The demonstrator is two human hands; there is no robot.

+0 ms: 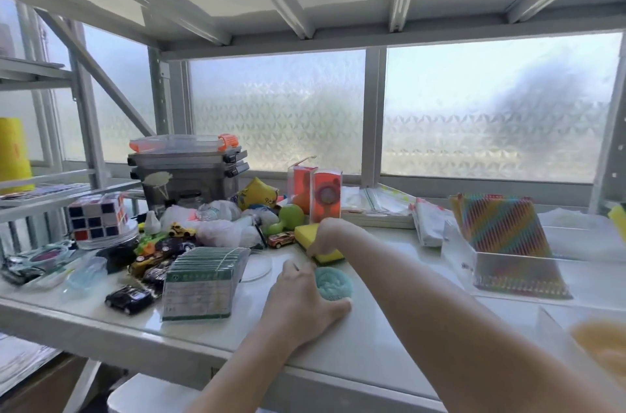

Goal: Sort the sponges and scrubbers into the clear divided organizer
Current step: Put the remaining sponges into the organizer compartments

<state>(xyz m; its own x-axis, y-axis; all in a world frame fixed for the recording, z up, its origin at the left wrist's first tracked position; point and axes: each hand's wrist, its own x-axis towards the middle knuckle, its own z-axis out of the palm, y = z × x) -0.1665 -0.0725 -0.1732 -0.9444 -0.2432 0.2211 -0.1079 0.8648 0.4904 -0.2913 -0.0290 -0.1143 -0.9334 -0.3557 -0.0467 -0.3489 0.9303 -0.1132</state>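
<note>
A yellow sponge with a dark scouring underside (310, 236) lies on the white shelf, and my right hand (330, 234) grips its near right corner. In front of it a round teal scrubber (333, 284) rests on the shelf with my left hand (299, 302) curled around its left and near sides. A clear divided organizer (464, 256) stands at the right and holds a stack of rainbow-striped scrub cloths (501, 226) leaning in one compartment. An orange-brown scrubber (603, 348) shows blurred at the lower right.
Left of the hands stand a wrapped pack of green-edged pads (203, 284), several toy cars (128, 299), a Rubik's cube (96, 214) and stacked grey lidded boxes (186, 172). Orange boxed items (320, 197) and a green ball (291, 216) sit behind the sponge. Frosted windows close the back.
</note>
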